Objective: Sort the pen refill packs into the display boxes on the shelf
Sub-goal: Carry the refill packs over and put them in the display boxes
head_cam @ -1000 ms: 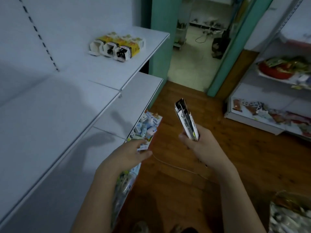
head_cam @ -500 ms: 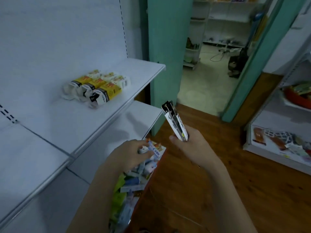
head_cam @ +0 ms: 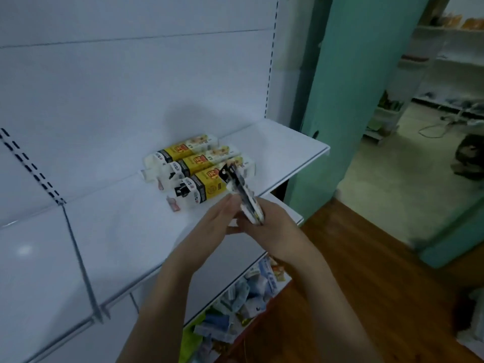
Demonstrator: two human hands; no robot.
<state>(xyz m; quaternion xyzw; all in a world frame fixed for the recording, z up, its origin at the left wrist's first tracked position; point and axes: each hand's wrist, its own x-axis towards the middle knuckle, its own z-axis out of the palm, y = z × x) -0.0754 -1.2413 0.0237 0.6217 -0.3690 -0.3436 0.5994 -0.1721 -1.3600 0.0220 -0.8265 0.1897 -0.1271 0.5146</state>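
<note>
- Head view shows the right hand [head_cam: 272, 231] curled tight around the low end of a thin bundle of black-and-white pen refill packs [head_cam: 242, 195], which points up and away toward the shelf.
- The left hand [head_cam: 217, 224] has its fingers straight, and the fingertips [head_cam: 231, 203] rest on the side of the bundle. It steadies the packs and does not grab them.
- The bundle is in the air, just in front of three long yellow-and-white cardboard display boxes [head_cam: 199, 166] that lie side by side on the white metal shelf [head_cam: 282, 158].
- The nearest box has its open end facing the person, on the left.
- To do this step well, I think the packs should be turned to line up with the long side of a box, then slid in through the open end, slowly.
- The flat left hand could hold the box down so it does not slide back.
- A small pink thing [head_cam: 173, 205] lies on the shelf by the nearest box. I cannot tell what it is.
- A lower shelf holds a pile of blue-and-white small packets [head_cam: 246, 299].
- Each box has a red mark on its yellow part and small black-and-white labels, but the writing is too blurry to read.
- No words on the packs can be read either.
</note>
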